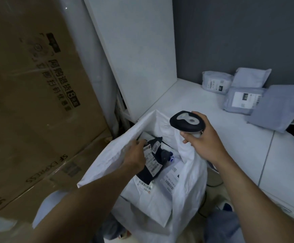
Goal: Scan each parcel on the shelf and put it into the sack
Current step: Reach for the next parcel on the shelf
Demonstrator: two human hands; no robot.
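Note:
A white sack [188, 174] stands open in front of the shelf, with several labelled parcels inside. My left hand [135, 154] reaches into its mouth and holds a dark parcel [155, 162] with a white label. My right hand [204, 139] grips a black and grey barcode scanner [186, 122] above the sack's right edge. Several grey parcels lie at the back right of the white shelf [195, 106]: one small bag [215, 81], one pouch [251, 77], one with a large label [242, 100], and a flat one [279, 106].
Large brown cardboard boxes [34, 95] fill the left side. A white upright panel [137, 50] bounds the shelf on its left, a dark grey wall [239, 32] behind it. A black cable [212, 185] runs by the sack.

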